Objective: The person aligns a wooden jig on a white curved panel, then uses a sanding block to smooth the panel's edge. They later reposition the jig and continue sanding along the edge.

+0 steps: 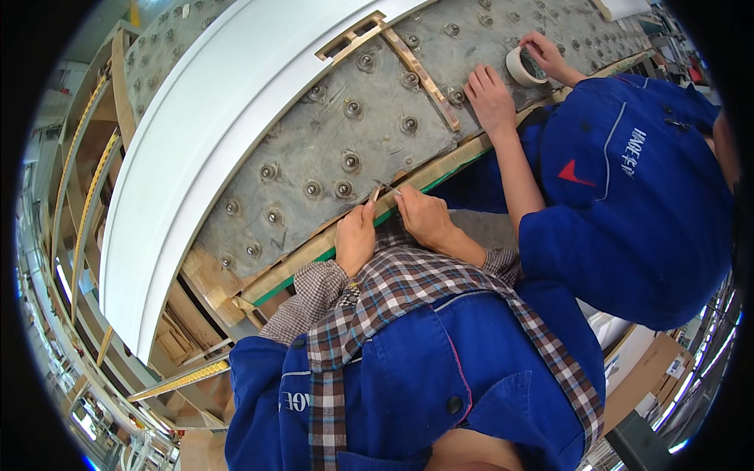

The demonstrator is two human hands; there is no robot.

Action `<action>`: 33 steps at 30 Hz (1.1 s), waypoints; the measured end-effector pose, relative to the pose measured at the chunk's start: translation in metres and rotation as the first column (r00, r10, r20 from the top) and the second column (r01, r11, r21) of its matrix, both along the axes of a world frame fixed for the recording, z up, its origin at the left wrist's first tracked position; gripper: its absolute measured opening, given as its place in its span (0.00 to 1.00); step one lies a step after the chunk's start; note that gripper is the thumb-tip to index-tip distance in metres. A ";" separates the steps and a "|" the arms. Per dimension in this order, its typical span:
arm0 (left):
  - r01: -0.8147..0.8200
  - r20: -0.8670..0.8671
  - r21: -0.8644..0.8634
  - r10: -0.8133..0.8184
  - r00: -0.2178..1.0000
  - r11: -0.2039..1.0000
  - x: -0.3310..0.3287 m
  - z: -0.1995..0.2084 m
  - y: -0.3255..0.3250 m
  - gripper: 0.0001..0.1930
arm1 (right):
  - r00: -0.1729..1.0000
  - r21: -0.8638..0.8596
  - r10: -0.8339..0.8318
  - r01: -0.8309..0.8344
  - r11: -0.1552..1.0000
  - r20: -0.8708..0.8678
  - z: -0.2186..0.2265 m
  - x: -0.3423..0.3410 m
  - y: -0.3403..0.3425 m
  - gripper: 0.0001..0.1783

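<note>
At the near edge of the ball-studded table, my left hand (356,235) is closed in a pinch on a small tan strip (375,193). Close beside it on the right, my right hand (426,217) is also closed, its thumb and fingers pinching a thin dark sliver-like piece (387,187). The tips of the two pieces come close together or touch; I cannot tell which. Both are too small to name more exactly. My wrists rest near the wooden table edge (314,247), which has a green strip below it.
A long curved white panel (181,141) lies across the table (298,157) of ball rollers. A slotted wooden T-shaped piece (420,74) lies beyond my hands. At right, a co-worker in blue (620,188) touches a roll of tape (525,67). Yellow roller tracks (94,188) stand left.
</note>
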State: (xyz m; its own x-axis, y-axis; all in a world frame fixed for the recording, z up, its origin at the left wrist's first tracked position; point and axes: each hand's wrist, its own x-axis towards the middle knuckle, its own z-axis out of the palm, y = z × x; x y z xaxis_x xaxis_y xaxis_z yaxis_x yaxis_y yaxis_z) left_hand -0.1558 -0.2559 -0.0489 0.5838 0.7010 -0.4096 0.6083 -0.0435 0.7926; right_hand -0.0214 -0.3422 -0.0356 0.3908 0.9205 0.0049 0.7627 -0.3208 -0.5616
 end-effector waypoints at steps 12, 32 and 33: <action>-0.015 -0.110 -0.084 0.005 0.994 0.996 0.002 0.005 -0.003 0.23 | 0.997 -0.072 0.070 -0.072 0.995 -0.039 0.005 0.009 0.001 0.09; -0.003 -0.065 -0.023 0.001 0.998 1.000 0.001 -0.002 -0.003 0.22 | 0.982 -0.147 0.132 -0.113 0.983 0.131 -0.005 -0.002 0.009 0.08; 0.000 -0.073 -0.029 -0.002 0.997 1.000 0.000 -0.003 -0.003 0.22 | 0.984 -0.139 0.123 -0.105 0.985 0.132 -0.006 -0.003 0.009 0.08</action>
